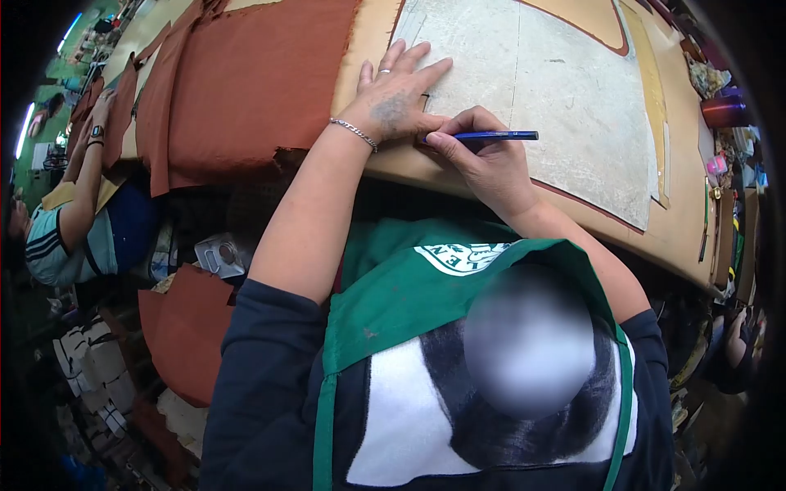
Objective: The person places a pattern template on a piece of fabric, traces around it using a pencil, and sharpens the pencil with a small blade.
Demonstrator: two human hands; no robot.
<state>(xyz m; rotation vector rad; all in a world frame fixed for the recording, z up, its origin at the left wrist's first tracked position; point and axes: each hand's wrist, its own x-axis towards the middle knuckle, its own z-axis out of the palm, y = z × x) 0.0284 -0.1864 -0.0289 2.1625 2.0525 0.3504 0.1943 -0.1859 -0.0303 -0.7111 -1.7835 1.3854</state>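
My right hand is closed round a blue pen, its tip close to my left thumb at the near left edge of a large grey-white template. My left hand lies with fingers spread across the template's left edge, with a ring and a chain bracelet on it. Beneath the template, a thin strip of reddish-brown material shows along its near edge. To the left, a large sheet of rust-brown leather covers part of the tan work surface.
At the far left, a co-worker has hands on the brown material. More brown pieces hang below the table's left side. A yellowish strip, a dark red container and small items line the right. Another person's arm shows at the lower right.
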